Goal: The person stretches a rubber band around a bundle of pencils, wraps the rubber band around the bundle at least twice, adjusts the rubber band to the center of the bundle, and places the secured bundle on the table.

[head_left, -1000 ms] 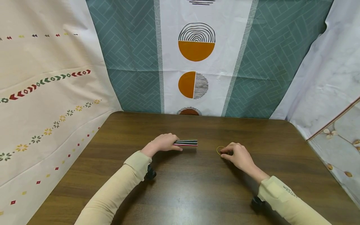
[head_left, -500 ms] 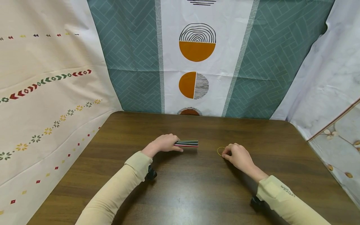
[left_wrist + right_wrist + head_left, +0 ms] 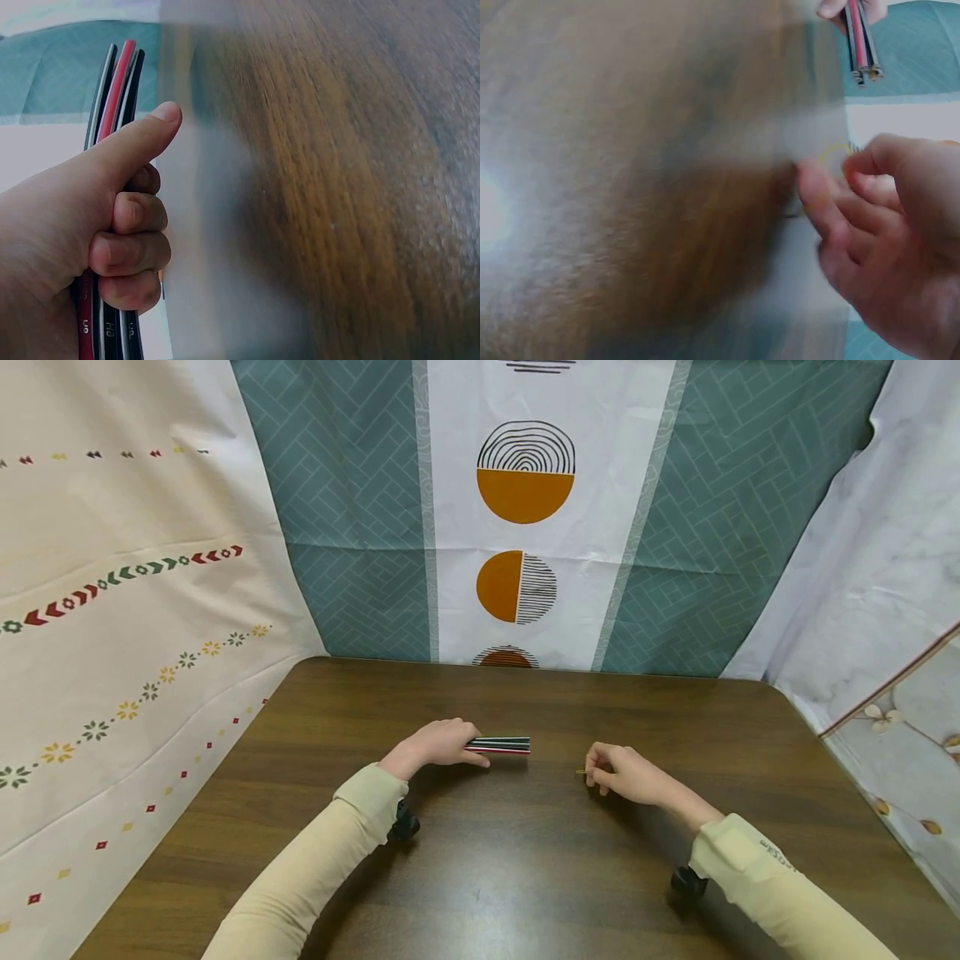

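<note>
My left hand grips a bundle of pencils, their ends pointing right over the table. In the left wrist view the pencils are black and red, with HB printed on one; the fingers curl round them and the thumb lies across. To the right, my right hand holds a thin yellow rubber band at its fingertips, and only a short piece shows in the head view. The right wrist view shows the rubber band as a loop by the thumb and fingers, partly hidden and blurred.
A brown wooden table lies under both hands. Patterned cloths hang around it: a green and white one behind, a cream one on the left and a marbled one on the right.
The right hand has turned and its fingers have curled more, so the yellow loop, seen round before, now shows edge-on as a short line. The left hand and pencils have barely moved.
</note>
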Motion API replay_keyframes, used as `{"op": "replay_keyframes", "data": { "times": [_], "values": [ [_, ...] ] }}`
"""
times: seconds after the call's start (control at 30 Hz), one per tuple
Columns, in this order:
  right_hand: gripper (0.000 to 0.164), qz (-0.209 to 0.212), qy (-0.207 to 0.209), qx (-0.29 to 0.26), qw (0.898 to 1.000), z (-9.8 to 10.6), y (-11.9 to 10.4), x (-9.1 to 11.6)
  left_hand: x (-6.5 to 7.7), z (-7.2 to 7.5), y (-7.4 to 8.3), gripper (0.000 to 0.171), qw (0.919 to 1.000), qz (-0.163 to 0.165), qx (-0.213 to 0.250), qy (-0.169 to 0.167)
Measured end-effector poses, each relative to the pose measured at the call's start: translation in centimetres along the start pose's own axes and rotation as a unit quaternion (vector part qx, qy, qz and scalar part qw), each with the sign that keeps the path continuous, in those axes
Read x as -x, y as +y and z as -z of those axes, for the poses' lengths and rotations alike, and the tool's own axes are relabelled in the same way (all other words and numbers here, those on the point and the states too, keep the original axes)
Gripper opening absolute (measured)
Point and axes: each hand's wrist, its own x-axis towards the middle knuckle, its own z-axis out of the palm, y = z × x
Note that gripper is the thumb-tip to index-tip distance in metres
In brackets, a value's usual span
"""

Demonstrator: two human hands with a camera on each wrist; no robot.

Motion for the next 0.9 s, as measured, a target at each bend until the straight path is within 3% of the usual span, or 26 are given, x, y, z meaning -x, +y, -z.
{"op": "replay_keyframes", "data": {
  "times": [0.07, 0.17, 0.33, 0.57, 0.7, 0.9],
  "values": [
    [0.008, -0.008, -0.053, -0.039, 0.998, 0.3, -0.2, 0.0, 0.0, 0.0, 0.0, 0.038, 1.0, 0.0, 0.001, -0.001],
    [0.011, -0.018, -0.106, -0.042, 0.993, 0.5, -0.6, 0.1, 0.0, 0.0, 0.0, 0.037, 1.0, 0.0, 0.006, -0.004],
    [0.021, -0.022, -0.149, -0.022, 0.988, 0.8, -1.3, 0.3, -0.1, -0.1, -0.1, 0.038, 0.9998, 0.001, 0.017, -0.01],
    [0.027, -0.01, -0.22, -0.067, 0.973, 1.6, -1.7, 0.4, -0.1, -0.3, -0.3, 0.046, 0.9982, -0.006, 0.058, -0.018],
    [0.029, 0.0, -0.215, -0.086, 0.973, 1.8, -1.5, 0.4, 0.0, -0.3, -0.2, 0.049, 0.9976, -0.03, 0.058, -0.022],
    [0.028, 0.0, -0.131, -0.076, 0.988, 1.6, -1.4, 0.0, 0.0, 0.0, 0.0, 0.034, 0.9943, -0.077, 0.071, -0.018]
  ]
}}
